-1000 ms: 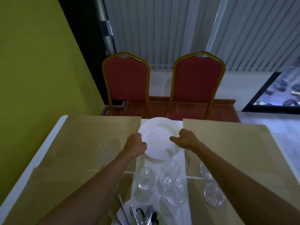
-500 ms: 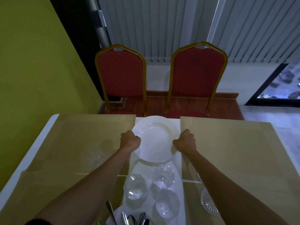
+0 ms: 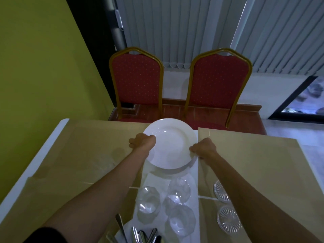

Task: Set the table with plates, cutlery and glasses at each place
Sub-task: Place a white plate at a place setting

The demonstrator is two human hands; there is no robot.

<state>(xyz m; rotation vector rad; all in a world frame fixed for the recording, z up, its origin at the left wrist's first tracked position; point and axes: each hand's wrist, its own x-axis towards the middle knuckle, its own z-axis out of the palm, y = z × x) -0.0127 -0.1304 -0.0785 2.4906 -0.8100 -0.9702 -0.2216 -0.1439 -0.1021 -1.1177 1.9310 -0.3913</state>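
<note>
Gripping white plate (image 3: 171, 142) between both hands.

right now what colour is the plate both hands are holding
Plain white plate, no pattern visible; seen in the head view.

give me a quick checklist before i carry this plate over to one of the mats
1. Left hand grip on the top plate rim: ok.
2. Right hand grip on the opposite rim: ok.
3. Top plate level: ok, only slightly tilted.
4. Top plate lifted free of the lower plate: cannot tell, the rims sit close.
5. Glasses out of a sideways path: ok, they stand nearer the person.
6. Left mat has room for a plate: ok.
</note>
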